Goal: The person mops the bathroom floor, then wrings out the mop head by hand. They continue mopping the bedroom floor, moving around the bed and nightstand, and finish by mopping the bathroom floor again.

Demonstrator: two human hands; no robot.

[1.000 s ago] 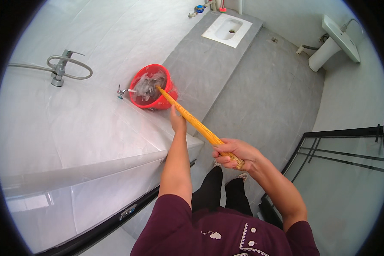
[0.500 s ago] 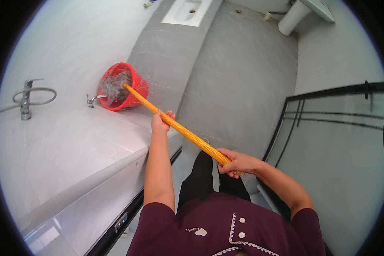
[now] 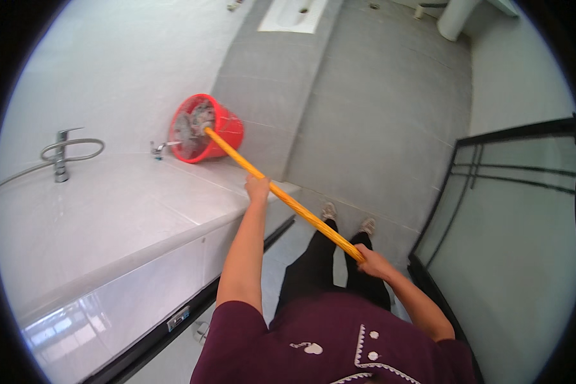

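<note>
1. Nearest: purple top (image 3: 281,339) with white trim is filling the lower edge; black trousers (image 3: 307,272) are showing beyond it, with pale patterned shoes (image 3: 328,212) pointing away on grey floor (image 3: 381,128).
2. Right hand (image 3: 372,262) is grasping the near end of a yellow handle (image 3: 301,213), fingers curling around it just above the trousers.
3. Left hand (image 3: 258,186) is gripping the same handle farther along, near the corner of the white ledge (image 3: 128,211); the back of the hand is facing the camera and its fingers are partly hiding.
4. Handle is slanting away to the left, its far end meeting a grey, stringy mop head (image 3: 187,133).
5. Mop head is sitting inside a red bucket (image 3: 232,133), below the rim; the bucket is standing beyond the ledge corner.
6. Small metal tap (image 3: 157,151) is jutting toward the bucket's left side; a mixer faucet (image 3: 60,157) with a looped hose is hanging farther left.
7. To the right, a black-framed glass door (image 3: 505,217) is standing.
8. Farthest: white squat toilet (image 3: 281,23) and a white pedestal (image 3: 456,19) are showing at the top, partly cut off.
</note>
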